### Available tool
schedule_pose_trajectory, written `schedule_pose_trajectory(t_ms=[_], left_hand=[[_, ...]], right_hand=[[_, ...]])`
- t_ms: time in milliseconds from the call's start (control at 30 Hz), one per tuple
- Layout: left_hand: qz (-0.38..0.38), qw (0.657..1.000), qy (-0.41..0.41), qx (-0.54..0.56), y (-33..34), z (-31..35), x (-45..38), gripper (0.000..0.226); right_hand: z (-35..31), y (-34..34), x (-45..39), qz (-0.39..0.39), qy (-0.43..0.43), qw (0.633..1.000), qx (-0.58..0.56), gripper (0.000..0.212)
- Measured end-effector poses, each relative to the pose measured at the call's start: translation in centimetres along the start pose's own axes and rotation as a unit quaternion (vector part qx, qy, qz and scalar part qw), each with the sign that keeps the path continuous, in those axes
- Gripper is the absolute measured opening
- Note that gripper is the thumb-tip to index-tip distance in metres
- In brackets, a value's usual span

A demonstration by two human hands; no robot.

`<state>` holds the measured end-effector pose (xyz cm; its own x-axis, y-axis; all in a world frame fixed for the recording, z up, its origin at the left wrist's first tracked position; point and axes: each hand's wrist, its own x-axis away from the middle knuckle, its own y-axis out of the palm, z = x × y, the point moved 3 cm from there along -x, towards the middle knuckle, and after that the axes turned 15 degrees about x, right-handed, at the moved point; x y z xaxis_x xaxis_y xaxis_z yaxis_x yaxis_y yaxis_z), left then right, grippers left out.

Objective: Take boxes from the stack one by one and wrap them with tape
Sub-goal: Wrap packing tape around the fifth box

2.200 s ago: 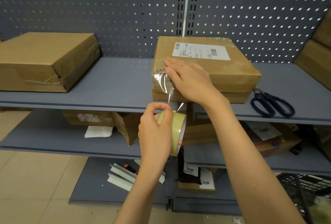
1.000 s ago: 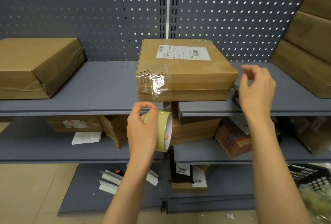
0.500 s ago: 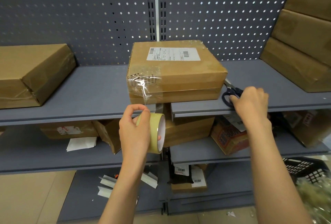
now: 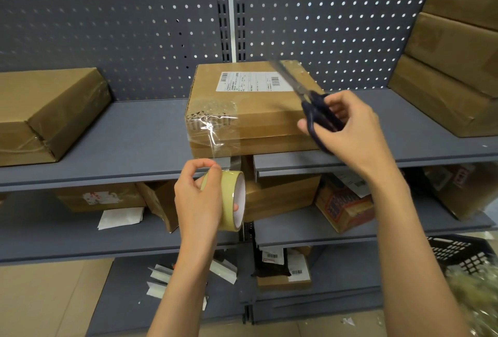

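Observation:
A brown cardboard box [image 4: 258, 110] with a white label lies at the middle of the top shelf [image 4: 134, 148]. Clear tape [image 4: 213, 134] sticks to its front left corner and runs down to a yellowish tape roll [image 4: 233, 196]. My left hand [image 4: 198, 199] grips that roll just below the shelf edge. My right hand [image 4: 347, 131] holds dark-handled scissors [image 4: 310, 104] in front of the box's right side, blades pointing up and left over the box top. A stack of brown boxes [image 4: 452, 67] stands at the right end of the shelf.
Another taped box [image 4: 48, 113] lies at the left on the top shelf. The lower shelf holds several boxes [image 4: 280, 193], an orange printed carton [image 4: 345, 207] and papers. A black basket [image 4: 455, 253] sits at bottom right. A perforated panel backs the shelves.
My right hand left the box, reached to the scissors on the shelf at the right, picked them up and brought them in front of the box. My left hand kept holding the roll.

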<state>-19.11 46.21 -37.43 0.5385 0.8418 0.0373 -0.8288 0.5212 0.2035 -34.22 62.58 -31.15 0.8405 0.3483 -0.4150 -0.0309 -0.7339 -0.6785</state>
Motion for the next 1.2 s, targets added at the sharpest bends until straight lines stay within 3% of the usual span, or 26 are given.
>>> schedule_pose_trajectory(t_ms=[167,633,933,1200], left_hand=[[-0.003,1.000,-0.002,0.008,0.1,0.1,0.1,0.010],[0.010,1.000,-0.012,0.018,0.1,0.0,0.4,0.013],[0.011,1.000,-0.006,0.024,-0.1,-0.1,0.4,0.009],[0.012,1.000,-0.003,0.012,-0.2,-0.2,0.1,0.011]], right_hand=[[-0.8,1.8,1.4,-0.136,-0.074,0.986,0.064,0.050],[0.3,1.6,3.3,-0.277,-0.049,0.951,0.125,0.057],[0.6,1.4,3.6,-0.297,-0.014,0.947,0.118,0.060],[-0.6,2.4,2.9,-0.333,-0.039,0.937,0.099,0.062]])
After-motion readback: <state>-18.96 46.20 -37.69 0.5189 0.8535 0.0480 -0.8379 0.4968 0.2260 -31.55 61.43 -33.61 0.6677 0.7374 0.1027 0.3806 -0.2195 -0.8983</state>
